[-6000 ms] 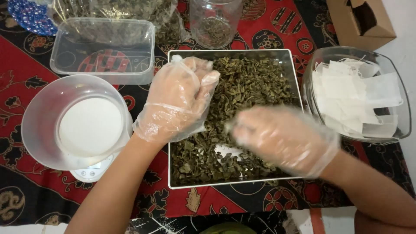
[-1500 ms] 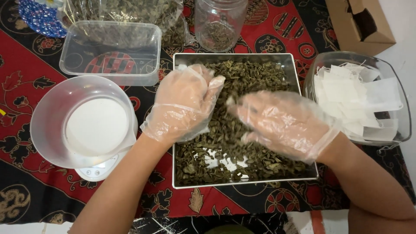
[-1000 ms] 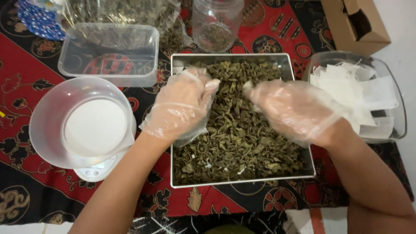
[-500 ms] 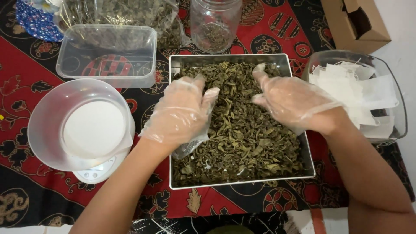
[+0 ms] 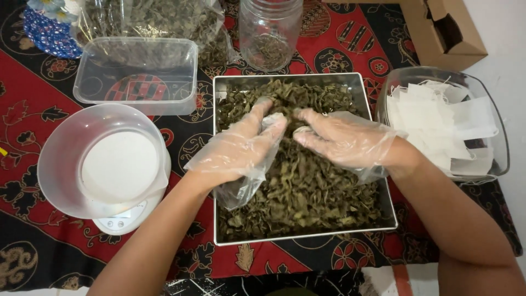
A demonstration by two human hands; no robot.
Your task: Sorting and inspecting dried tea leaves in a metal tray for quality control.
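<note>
Head view: both gloved hands are seen pressed into the dried green leaves (image 5: 307, 192) filling a square metal tray (image 5: 219, 164). The left hand (image 5: 241, 148) is laid loosely open on the leaves, fingers slightly curled, nothing clearly gripped. The right hand (image 5: 342, 140) is likewise open, its fingertips just beside those of the left. Left of the left hand, a clear bowl (image 5: 60, 164) is set on a white scale (image 5: 118, 222). Right of the right hand, a glass dish (image 5: 493, 126) of white paper bags is found. Beyond the fingertips a glass jar (image 5: 268, 30) is placed.
</note>
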